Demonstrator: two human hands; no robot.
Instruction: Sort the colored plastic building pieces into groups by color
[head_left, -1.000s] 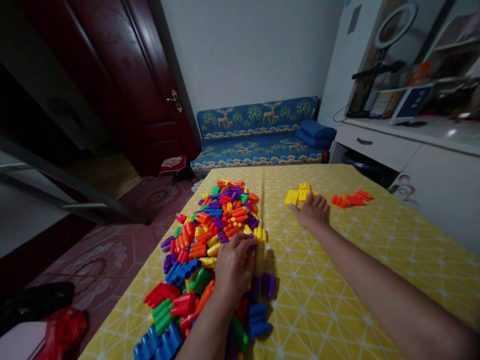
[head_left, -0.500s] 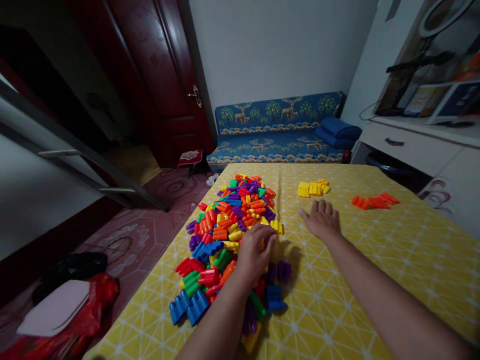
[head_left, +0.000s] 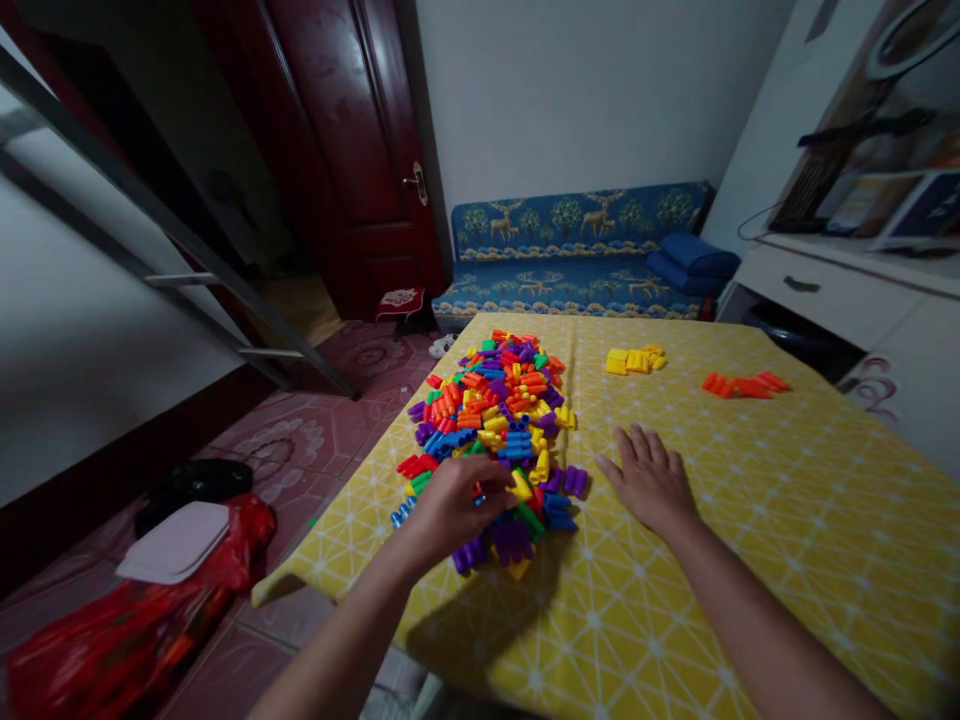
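My left hand (head_left: 457, 505) is over the near part of a long heap of plastic building blocks (head_left: 491, 410). Its thumb and fingers are closed on a yellow block (head_left: 519, 487), which shows at the fingertips. Red, blue, green, purple, orange and yellow pieces lie mixed under and around this hand. Lying flat with fingers spread, my right hand (head_left: 651, 482) rests on the yellow tablecloth (head_left: 645, 620) to the right of the heap and holds nothing. Beyond it sit a small yellow block group (head_left: 635, 360) and a separate orange block group (head_left: 745, 385).
A blue patterned sofa (head_left: 570, 270) stands behind the table. On the floor at left lie a red plastic bag (head_left: 142, 620) and a pale flat lid or board (head_left: 176, 540). A metal ladder (head_left: 172, 240) leans at left; a white cabinet (head_left: 840, 300) is at right.
My left hand has come nearer to me along the heap, the yellow block between its fingers. The right hand is slightly closer, still flat. The camera view has turned a little left.
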